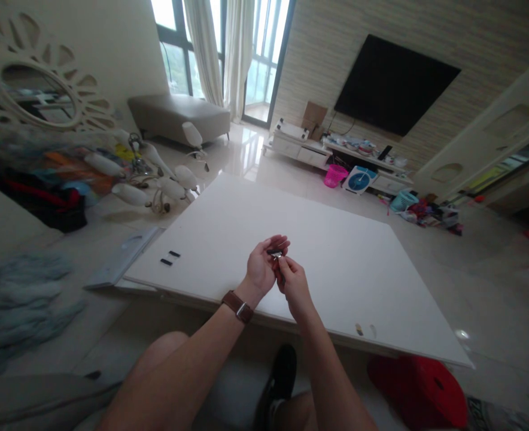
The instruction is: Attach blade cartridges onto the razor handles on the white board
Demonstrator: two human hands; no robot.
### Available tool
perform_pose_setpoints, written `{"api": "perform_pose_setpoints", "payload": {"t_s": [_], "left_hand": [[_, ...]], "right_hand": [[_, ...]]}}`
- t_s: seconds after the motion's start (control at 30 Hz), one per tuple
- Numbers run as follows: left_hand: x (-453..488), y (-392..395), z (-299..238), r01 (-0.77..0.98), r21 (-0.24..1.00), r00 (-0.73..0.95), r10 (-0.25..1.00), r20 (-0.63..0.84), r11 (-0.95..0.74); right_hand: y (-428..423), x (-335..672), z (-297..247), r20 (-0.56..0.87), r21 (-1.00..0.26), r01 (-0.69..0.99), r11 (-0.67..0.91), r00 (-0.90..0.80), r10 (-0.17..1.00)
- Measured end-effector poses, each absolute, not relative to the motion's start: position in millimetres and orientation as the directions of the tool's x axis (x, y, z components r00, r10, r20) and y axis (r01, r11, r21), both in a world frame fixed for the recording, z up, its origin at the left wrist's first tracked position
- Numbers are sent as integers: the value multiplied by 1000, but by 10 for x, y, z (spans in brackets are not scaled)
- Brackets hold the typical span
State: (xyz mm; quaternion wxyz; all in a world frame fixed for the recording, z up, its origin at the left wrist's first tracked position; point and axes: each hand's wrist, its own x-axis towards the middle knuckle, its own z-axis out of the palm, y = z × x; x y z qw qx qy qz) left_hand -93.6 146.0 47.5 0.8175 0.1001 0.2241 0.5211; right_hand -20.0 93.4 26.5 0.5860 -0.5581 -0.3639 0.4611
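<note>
Above a large white board, both hands meet over its near half. My left hand is turned palm up and cupped around a small dark and shiny metal piece, too small to name exactly. With thumb and fingers pinched, my right hand grips the same metal piece or one touching it; the fingers partly hide it. Two small black-and-silver strips lie on the board's left part. Near its front right edge sit a small two-toned piece and a pale curved mark or piece beside it.
A lamp fixture with several white shades lies on the floor to the left. A red round stool or bag is below the board's right edge. Farther back stand a grey bench, a pink basket and a blue-and-white fan.
</note>
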Motion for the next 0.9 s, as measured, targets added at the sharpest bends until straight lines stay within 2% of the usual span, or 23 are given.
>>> {"api": "perform_pose_setpoints", "payload": {"t_s": [0.23,0.77,0.9], "left_hand": [[-936,1443,463,-813,393,349,900,-261,430],[-954,1451,427,-850,332,340,907,-249,410],[-933,1460,411,-855,351,312,919,-242,383]], "right_hand": [[905,-206,260,-120,-983,-169,-73,289,950],[867,-156,338,-105,-983,-181,-32,408,907],[874,-152,374,-102,-983,-180,-25,433,896]]}}
